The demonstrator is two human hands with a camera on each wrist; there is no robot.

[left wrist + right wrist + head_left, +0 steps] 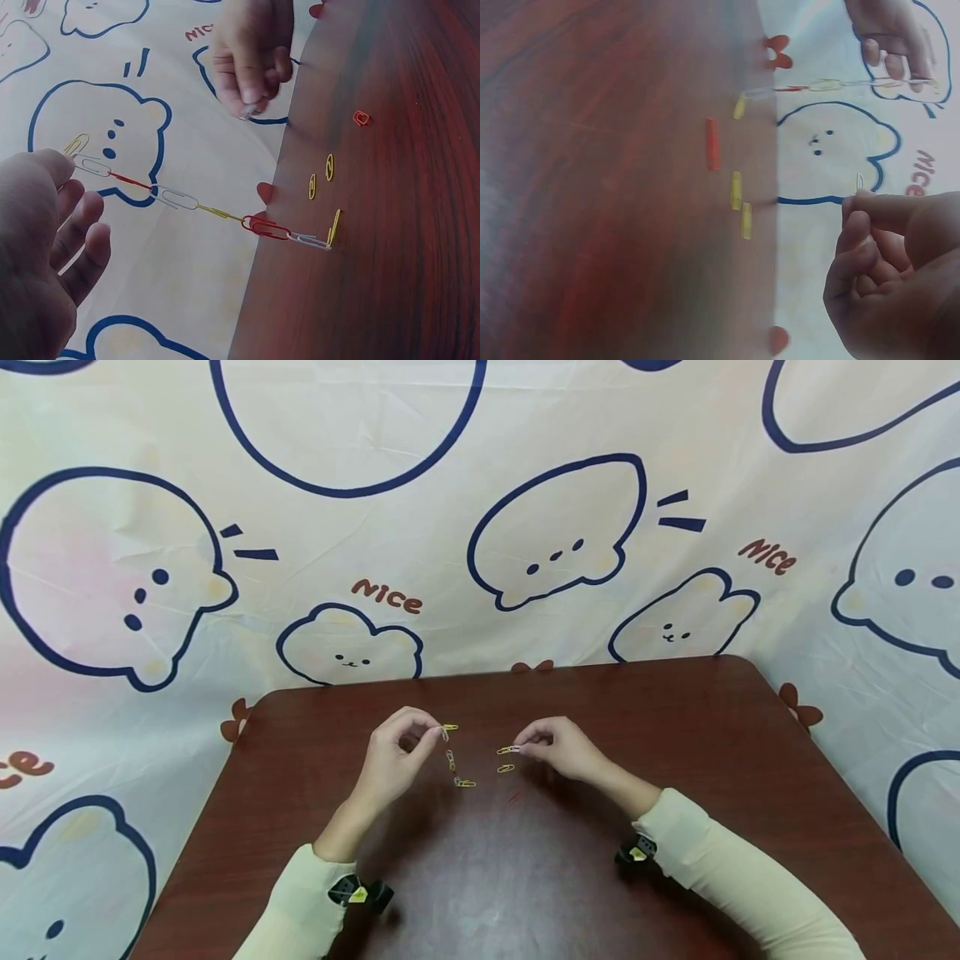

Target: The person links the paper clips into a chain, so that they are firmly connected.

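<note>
Paper-clip chain (451, 758) first: in the head view it hangs from the left hand (394, 753), above the brown surface (570, 877), its lower end seeming to rest there. Thumb and forefinger of that hand pinch the chain's top. The right hand (562, 750) stands across from it, well apart, fingertips together on a pale clip (515, 748). Two yellow clips (506, 768) lie between the hands, nearer the right one, and a faint red clip (513, 797) lies closer to the wearer.

The left wrist view shows best what is done. Eight clips appear joined, from the top down: yellow, white, red, white, yellow, red, white, yellow. The left fingertips cover part of the top join, so whether they grip the yellow or the white clip, I cannot tell. The two yellow clips and the red one lie loose, near the chain's lower end but apart from it.

In the right wrist view the right hand pinches the pale clip between thumb and forefinger, one end sticking out; it is not joined to the chain. The linking looks well along, in my judgement: four clips in sight remain unlinked, this one in the fingers and three on the surface.
</note>
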